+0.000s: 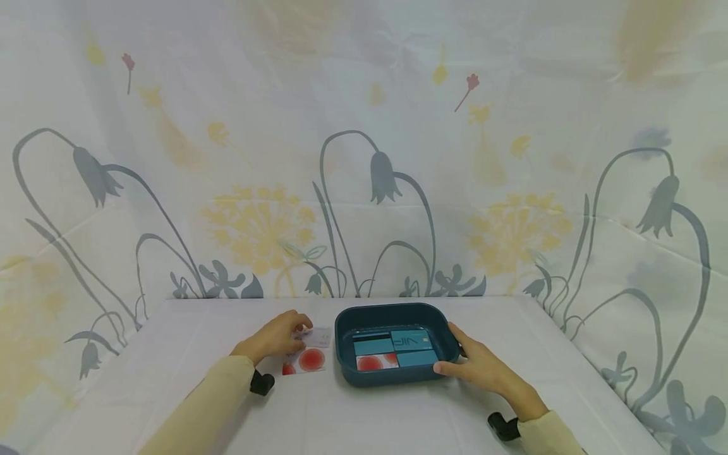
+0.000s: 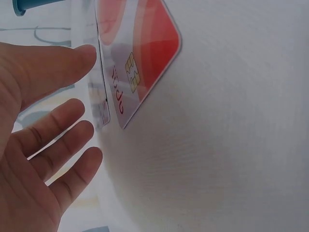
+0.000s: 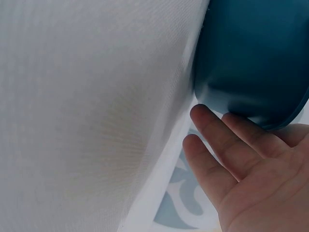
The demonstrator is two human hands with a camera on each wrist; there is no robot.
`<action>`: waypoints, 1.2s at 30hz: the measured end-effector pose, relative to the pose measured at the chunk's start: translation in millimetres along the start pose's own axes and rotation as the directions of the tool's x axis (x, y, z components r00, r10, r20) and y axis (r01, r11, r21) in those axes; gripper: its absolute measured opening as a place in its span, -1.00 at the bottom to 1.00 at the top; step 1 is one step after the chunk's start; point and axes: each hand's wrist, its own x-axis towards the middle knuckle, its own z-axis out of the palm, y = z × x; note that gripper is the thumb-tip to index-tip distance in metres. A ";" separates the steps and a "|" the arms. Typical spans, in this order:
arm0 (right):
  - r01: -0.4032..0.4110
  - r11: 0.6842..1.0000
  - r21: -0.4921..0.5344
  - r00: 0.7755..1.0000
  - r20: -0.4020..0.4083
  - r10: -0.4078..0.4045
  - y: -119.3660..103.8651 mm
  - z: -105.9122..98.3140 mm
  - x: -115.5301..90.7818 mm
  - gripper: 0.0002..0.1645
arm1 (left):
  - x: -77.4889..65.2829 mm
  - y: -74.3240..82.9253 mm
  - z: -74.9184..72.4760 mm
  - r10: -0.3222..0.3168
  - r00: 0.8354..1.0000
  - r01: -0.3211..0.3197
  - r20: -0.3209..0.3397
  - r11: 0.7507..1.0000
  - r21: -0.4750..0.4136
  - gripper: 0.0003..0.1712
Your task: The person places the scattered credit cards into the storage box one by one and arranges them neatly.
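Observation:
To the left of a dark teal tray (image 1: 392, 379), my left hand (image 1: 275, 338) is over a pale card (image 1: 318, 338), its thumb and index finger close to it. Nearer the front lies a white card with red circles (image 1: 311, 359), which shows a gold chip in the left wrist view. In that view the thumb (image 2: 79, 60) overlaps the pale card's edge, and the other visible fingers are loosely spread. My right hand (image 1: 480, 363) rests against the tray's right end, thumb at the front corner. Its visible fingers (image 3: 217, 140) extend alongside the wall; the thumb is hidden there.
Inside the tray lie several cards: one blue with a black stripe (image 1: 372, 346), one blue with lettering (image 1: 411, 340), one plain blue (image 1: 416, 359) and one red and white (image 1: 377, 362). A white cloth (image 1: 392, 423) covers the table; a flower-printed curtain (image 1: 364, 95) hangs behind.

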 end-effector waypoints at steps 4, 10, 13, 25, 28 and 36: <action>0.004 1.000 -0.006 1.000 -0.001 -0.004 -1.0 -0.2 0.0 0.24 | 3.1 0.7 0.4 -0.030 0.999 0.030 0.019 0.999 -0.024 -0.62; 0.003 1.000 -0.004 1.000 -0.005 -0.003 -1.8 0.0 -0.3 0.24 | 6.6 0.2 0.7 -0.025 0.999 0.026 0.028 0.999 -0.029 -0.60; 0.000 1.000 0.000 1.000 -0.005 0.000 -0.5 0.7 0.2 0.24 | 7.6 -0.2 0.7 -0.008 1.000 0.009 0.028 1.000 -0.020 -0.59; 0.000 1.000 0.027 1.000 0.001 0.000 1.3 1.6 -0.2 0.24 | 8.6 2.0 0.9 0.018 1.000 -0.018 0.020 1.000 0.018 -0.60; -0.003 1.000 0.027 1.000 0.003 0.003 0.4 1.4 -0.9 0.24 | 8.4 3.1 0.3 0.017 1.000 -0.017 0.019 1.000 0.014 -0.63; -0.006 1.000 0.021 1.000 -0.001 0.006 0.0 0.9 -1.5 0.23 | 9.5 2.1 1.2 -0.027 1.000 0.027 0.011 1.000 0.009 -0.60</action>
